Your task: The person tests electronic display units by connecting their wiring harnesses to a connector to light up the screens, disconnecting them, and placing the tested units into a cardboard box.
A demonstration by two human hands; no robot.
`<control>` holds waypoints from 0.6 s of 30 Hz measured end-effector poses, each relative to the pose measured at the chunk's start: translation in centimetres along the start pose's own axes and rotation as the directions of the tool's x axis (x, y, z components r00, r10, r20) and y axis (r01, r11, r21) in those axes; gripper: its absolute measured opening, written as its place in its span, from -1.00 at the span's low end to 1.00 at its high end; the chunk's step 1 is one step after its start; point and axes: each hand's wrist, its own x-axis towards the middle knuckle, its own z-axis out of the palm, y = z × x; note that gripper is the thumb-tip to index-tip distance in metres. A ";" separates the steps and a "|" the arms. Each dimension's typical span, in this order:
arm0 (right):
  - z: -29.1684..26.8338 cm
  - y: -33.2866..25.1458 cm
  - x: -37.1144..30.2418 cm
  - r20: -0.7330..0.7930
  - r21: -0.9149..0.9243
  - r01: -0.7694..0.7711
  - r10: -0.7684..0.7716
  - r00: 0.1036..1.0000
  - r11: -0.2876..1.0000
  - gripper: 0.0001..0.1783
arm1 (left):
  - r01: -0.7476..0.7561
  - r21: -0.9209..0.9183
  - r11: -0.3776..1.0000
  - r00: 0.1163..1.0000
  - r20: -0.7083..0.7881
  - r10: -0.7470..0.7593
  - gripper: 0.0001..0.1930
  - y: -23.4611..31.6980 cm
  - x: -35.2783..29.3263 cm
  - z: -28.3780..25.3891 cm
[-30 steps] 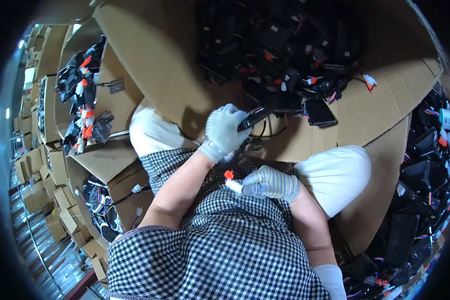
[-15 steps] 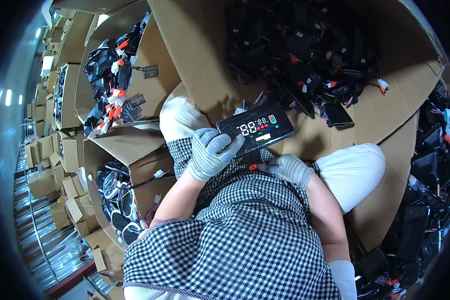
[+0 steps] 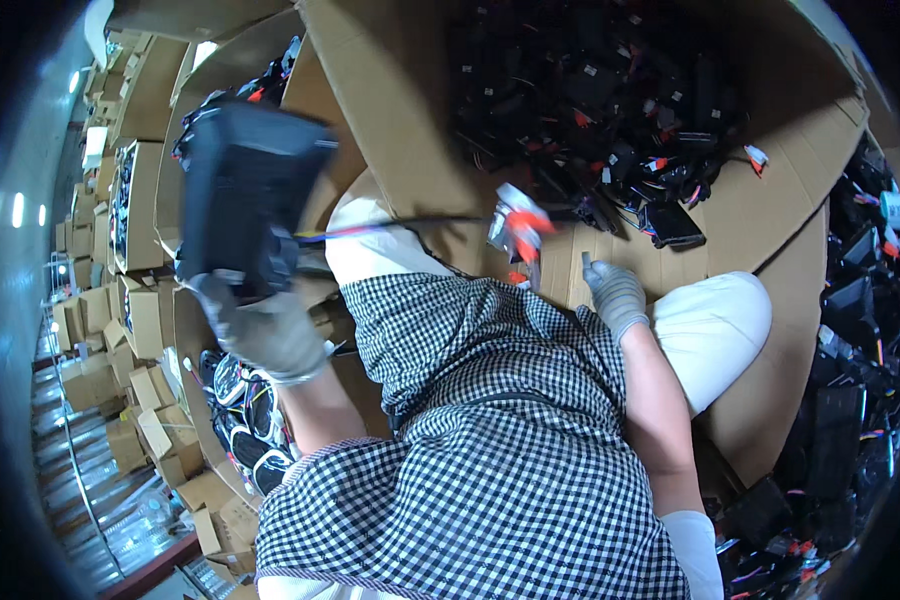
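At the left, my left hand (image 3: 270, 335), in a striped grey work glove, grips the lower end of a black digital display unit (image 3: 255, 180). The unit is lifted, blurred by motion, and its lit face does not show. A cable with coloured wires (image 3: 355, 230) runs from it to the right, ending near swinging white and orange-red plug connectors (image 3: 522, 232). My gloved right hand (image 3: 618, 297) is above my right thigh with its fingers closed. A small greyish tip (image 3: 586, 262) sticks out past the fingers; what it belongs to is hidden.
A big cardboard box (image 3: 390, 110) ahead holds a heap of black wired units (image 3: 590, 90). More black units (image 3: 840, 400) lie at the right. On the left stand a box with white-rimmed black parts (image 3: 245, 400) and stacked cartons (image 3: 140, 430).
My left hand has carried the display unit from over my lap up and leftward, turning it. My right hand has moved forward and slightly right, and the plugs now swing in the air.
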 end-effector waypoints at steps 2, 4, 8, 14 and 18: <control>1.2 1.1 0.2 -0.008 -0.046 0.021 -0.021 1.000 0.999 -0.72 | 0.006 -0.139 0.990 0.998 -0.063 -0.015 -0.57 1.3 3.1 -1.9; 2.3 1.0 0.6 0.093 0.012 0.018 -0.019 0.996 1.000 -0.70 | -0.040 0.005 0.999 0.986 -0.159 0.040 -0.47 3.7 6.5 -4.3; 1.0 -1.1 0.6 0.015 0.076 -0.060 0.059 0.998 0.995 -0.70 | 0.209 -0.230 0.950 0.932 0.340 -0.123 -0.50 7.8 8.0 -5.1; -0.1 -10.9 3.0 -0.249 0.299 0.577 -0.522 0.816 0.760 -0.74 | 0.182 -0.058 0.982 0.965 0.203 -0.167 -0.55 6.5 4.2 -5.1; 2.6 -14.8 6.1 -0.099 0.182 0.550 -0.541 0.835 0.815 -0.65 | 0.190 -0.046 0.981 0.969 0.170 -0.179 -0.68 7.2 3.7 -2.5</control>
